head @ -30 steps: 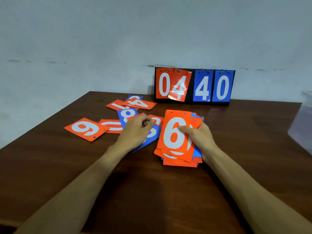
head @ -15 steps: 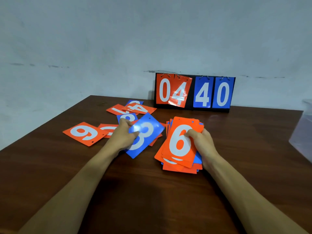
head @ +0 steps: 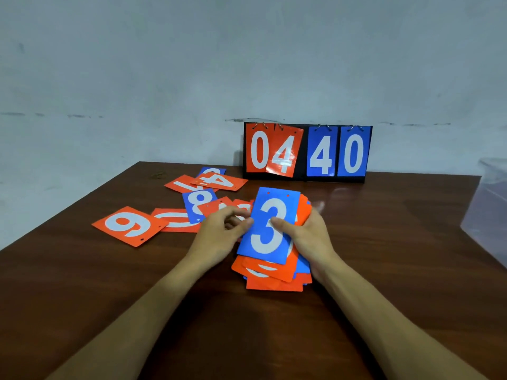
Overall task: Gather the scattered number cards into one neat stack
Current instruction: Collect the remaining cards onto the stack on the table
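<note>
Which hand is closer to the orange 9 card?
Left. The left hand is right of the orange 9 card; the right hand is farther, past the blue 3 card.

A brown wooden desk [head: 384, 242] is carrying scattered number cards [head: 175, 222], an orange 9 card [head: 129, 225] lying farthest left. A flip scoreboard [head: 307, 152] is standing at its far edge.

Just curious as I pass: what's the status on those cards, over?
Right hand grips stack, thumb on blue 3. Left hand pinches the 3's edge. Loose to the left: orange 9, blue 8, orange 4. Nothing blocks them.
</note>
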Demonstrator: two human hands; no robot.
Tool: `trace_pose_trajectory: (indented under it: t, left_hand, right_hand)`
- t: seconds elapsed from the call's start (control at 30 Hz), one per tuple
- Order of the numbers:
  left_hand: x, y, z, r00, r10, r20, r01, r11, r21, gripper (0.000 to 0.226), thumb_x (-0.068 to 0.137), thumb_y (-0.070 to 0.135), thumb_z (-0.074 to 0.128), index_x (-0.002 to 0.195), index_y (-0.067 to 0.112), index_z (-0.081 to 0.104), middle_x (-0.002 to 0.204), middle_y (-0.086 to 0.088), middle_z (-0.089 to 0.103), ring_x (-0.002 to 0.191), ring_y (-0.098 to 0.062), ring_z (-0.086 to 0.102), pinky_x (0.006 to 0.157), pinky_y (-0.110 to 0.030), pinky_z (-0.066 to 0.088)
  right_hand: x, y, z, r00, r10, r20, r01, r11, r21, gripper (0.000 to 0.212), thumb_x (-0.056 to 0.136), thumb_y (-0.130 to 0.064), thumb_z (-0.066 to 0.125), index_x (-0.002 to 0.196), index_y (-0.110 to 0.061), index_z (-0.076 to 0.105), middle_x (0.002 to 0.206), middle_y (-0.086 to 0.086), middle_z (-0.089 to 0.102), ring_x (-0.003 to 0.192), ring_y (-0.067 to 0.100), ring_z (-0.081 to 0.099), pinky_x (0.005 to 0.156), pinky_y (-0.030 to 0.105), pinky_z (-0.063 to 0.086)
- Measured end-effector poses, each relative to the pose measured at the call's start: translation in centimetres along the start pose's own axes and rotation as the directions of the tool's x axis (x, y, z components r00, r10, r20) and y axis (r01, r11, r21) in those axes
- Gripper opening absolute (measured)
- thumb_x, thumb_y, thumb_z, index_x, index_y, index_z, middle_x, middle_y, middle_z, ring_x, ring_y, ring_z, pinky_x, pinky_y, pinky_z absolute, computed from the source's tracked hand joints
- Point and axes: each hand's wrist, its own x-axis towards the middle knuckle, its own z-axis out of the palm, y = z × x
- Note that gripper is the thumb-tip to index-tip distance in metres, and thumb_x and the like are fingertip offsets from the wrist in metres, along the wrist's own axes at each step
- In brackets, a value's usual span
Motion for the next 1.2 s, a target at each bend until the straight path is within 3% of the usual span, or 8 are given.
trace_pose_trajectory:
  t: [0.23, 0.37, 0.53, 0.67, 0.8, 1.0, 1.1, 1.2]
  left_hand:
    - [1.4, -3.2, -2.2, 0.997, -0.041, 0.067, -0.012, 0.759, 0.651, 0.061, 0.088, 0.051, 0.057, 0.140, 0.023, 0.042, 0.145, 0.000, 0.044, 0.132, -0.018, 0.041, 0.109, -0.039, 0.031]
    - [1.4, -2.4, -2.3, 0.989, 0.026, 0.148, -0.132, 0.620, 0.774, 0.062, 0.088, 0.058, 0.048, 0.141, 0.026, 0.040, 0.142, 0.002, 0.047, 0.133, -0.016, 0.038, 0.112, -0.040, 0.020]
    - [0.5, -1.3, -2.2, 0.969, 0.087, 0.231, -0.245, 0.442, 0.863, 0.052, 0.097, 0.048, 0.038, 0.143, 0.024, 0.037, 0.140, -0.002, 0.051, 0.127, -0.019, 0.047, 0.104, -0.035, 0.038]
    - [-0.3, 0.0, -2.3, 0.981, 0.192, -0.027, -0.128, 0.748, 0.651, 0.039, 0.100, 0.020, 0.044, 0.138, 0.020, 0.047, 0.129, -0.002, 0.060, 0.115, -0.019, 0.056, 0.089, -0.028, 0.045]
    - [-0.6, 0.1, -2.5, 0.860, 0.218, -0.462, -0.111, 0.962, 0.248, 0.035, 0.096, 0.014, 0.050, 0.131, 0.009, 0.056, 0.121, -0.010, 0.065, 0.113, -0.021, 0.059, 0.083, -0.022, 0.046]
    - [-0.8, -0.5, -0.4, 0.940, 0.340, 0.013, -0.332, 0.908, 0.254, 0.033, 0.095, 0.015, 0.053, 0.124, 0.030, 0.060, 0.112, 0.020, 0.055, 0.108, 0.005, 0.048, 0.078, 0.007, 0.034]
    - [-0.7, -1.1, -0.3, 0.894, 0.333, 0.301, -0.413, 0.873, 0.261, 0.038, 0.096, 0.018, 0.053, 0.129, 0.036, 0.054, 0.132, 0.020, 0.051, 0.123, 0.005, 0.043, 0.092, -0.003, 0.039]
    - [-0.3, -1.6, -0.8, 0.921, 0.281, 0.272, -0.361, 0.877, 0.317, 0.045, 0.093, 0.021, 0.057, 0.135, 0.035, 0.048, 0.146, 0.015, 0.042, 0.136, -0.003, 0.034, 0.107, -0.023, 0.036]
  right_hand:
    - [1.3, -0.3, -0.9, 0.995, 0.048, -0.084, -0.047, 0.999, 0.012, 0.048, 0.080, -0.019, 0.075, 0.122, -0.013, 0.052, 0.105, 0.009, 0.071, 0.081, 0.021, 0.072, 0.059, 0.032, 0.060]
    - [0.9, -0.3, -1.3, 0.999, 0.042, -0.035, -0.040, 0.998, 0.045, 0.042, 0.082, -0.018, 0.074, 0.116, -0.019, 0.050, 0.104, 0.006, 0.070, 0.082, 0.019, 0.071, 0.057, 0.030, 0.060]
    - [0.7, -0.6, -1.7, 0.996, 0.084, 0.000, -0.083, 0.993, 0.081, 0.038, 0.082, -0.016, 0.073, 0.114, -0.018, 0.051, 0.101, 0.006, 0.071, 0.080, 0.020, 0.071, 0.054, 0.030, 0.059]
    - [0.8, -0.5, -1.8, 0.994, 0.104, 0.012, -0.105, 0.989, 0.100, 0.038, 0.083, -0.015, 0.071, 0.118, -0.013, 0.054, 0.100, 0.009, 0.072, 0.079, 0.022, 0.072, 0.054, 0.031, 0.059]
    - [0.7, -0.6, -1.8, 0.991, 0.127, 0.040, -0.129, 0.990, 0.065, 0.033, 0.088, -0.012, 0.066, 0.119, -0.010, 0.054, 0.099, 0.011, 0.072, 0.076, 0.023, 0.072, 0.052, 0.029, 0.058]
    - [0.5, -0.8, -1.9, 0.992, 0.107, 0.061, -0.115, 0.984, 0.137, 0.030, 0.095, -0.037, 0.052, 0.106, -0.011, 0.062, 0.087, 0.009, 0.074, 0.071, 0.021, 0.072, 0.059, 0.030, 0.059]
    - [0.5, -0.6, -2.0, 0.997, 0.034, 0.070, -0.042, 0.991, 0.124, 0.032, 0.090, -0.041, 0.059, 0.107, -0.014, 0.063, 0.093, 0.007, 0.075, 0.074, 0.020, 0.074, 0.059, 0.030, 0.060]
    - [0.6, -0.2, -2.0, 1.000, -0.004, -0.017, 0.006, 0.994, 0.110, 0.035, 0.086, -0.021, 0.069, 0.118, -0.011, 0.059, 0.103, 0.009, 0.073, 0.083, 0.023, 0.073, 0.067, 0.036, 0.061]
